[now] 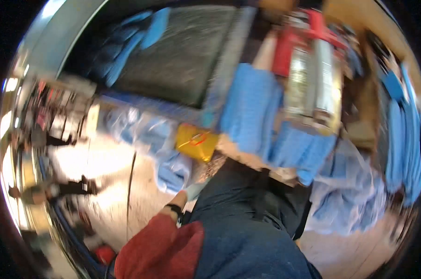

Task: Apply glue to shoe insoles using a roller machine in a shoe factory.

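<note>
- Frame heavily motion-blurred; I read shapes and colours only
- Left hand (185,197) comes up from the lower edge on a red sleeve (159,251), a dark band at the wrist. It sits at the lower edge of a crumpled blue cloth (171,162), seemingly touching it. Whether its fingers are closed on the cloth or only resting there, I cannot tell: blur hides them
- Right hand not in view
- The blue cloth lies on the pale floor (103,162), just left of the person's dark trouser leg (247,218) and just below a yellow bag (196,142)
- More blue fabric (252,111) is draped ahead, beside a red and metal machine (312,69); a dark mat (182,56) lies beyond
- Risk, my judgement: a thin dark cable (130,186) runs across the floor near the cloth; a pull could snag it
- Risk: cloth near the yellow bag, so a lift could drag the bag along
- Risk: with this much head motion, a grip could land on a fold only and slip
</note>
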